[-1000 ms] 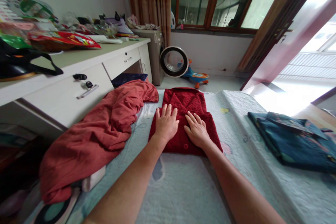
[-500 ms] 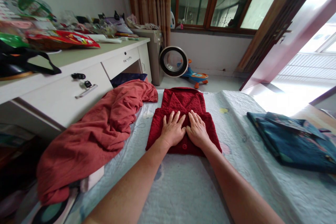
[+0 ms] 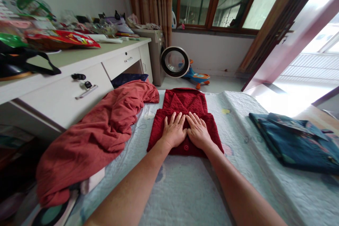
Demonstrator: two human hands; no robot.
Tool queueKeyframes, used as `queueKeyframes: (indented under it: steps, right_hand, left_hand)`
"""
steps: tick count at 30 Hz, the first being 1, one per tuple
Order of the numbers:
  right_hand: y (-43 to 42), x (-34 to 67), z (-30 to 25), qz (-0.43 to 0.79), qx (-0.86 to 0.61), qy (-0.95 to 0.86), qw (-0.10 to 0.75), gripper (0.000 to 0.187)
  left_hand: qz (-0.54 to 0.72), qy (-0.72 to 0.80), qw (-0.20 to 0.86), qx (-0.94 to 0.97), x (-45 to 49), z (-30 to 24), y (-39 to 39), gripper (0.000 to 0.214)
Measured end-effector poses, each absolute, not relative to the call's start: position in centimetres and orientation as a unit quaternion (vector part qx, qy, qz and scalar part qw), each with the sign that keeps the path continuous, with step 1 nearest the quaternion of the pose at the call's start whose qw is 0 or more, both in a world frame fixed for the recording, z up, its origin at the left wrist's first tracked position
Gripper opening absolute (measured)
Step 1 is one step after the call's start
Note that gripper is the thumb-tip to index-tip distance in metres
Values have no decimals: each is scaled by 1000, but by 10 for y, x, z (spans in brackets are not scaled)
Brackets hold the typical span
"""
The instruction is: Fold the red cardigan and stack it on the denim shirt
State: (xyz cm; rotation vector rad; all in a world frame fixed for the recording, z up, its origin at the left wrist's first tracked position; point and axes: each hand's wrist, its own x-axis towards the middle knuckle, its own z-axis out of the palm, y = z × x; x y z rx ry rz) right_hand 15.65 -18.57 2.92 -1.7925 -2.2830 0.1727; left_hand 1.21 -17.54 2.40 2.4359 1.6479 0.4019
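A dark red knitted garment [image 3: 209,134], partly folded, lies on the pale quilted bed cover [image 3: 190,187]. Its near half is folded over into a wide band with a red button, and a narrower part extends beyond it. Flat on the band rests my left hand [image 3: 174,130], fingers spread. Beside it my right hand [image 3: 198,130] presses down too, its fingers stretched out and slightly apart. The thumbs nearly touch each other. Both hands are open and grasp nothing.
A crumpled coral-red cloth [image 3: 97,130] lies along the left side. On the right is a folded dark blue garment [image 3: 299,141]. A cluttered desk [image 3: 111,54] stands at left, and a washing machine with its round door [image 3: 175,61] open is beyond the bed.
My right hand has slid slightly left, closer to my left hand. My left hand and the garment look the same.
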Motion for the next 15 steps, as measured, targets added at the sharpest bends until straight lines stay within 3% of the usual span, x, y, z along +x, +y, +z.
queueKeyframes:
  steps: [11,15]
  right_hand:
    - [-181,170,30,27,-652,-755,63,64]
    - [-185,167,35,12,-663,-744,82,60]
  left_hand:
    - [106,563,67,817,13,24,-176,59]
    - [93,564,62,818,13,25,-176,59]
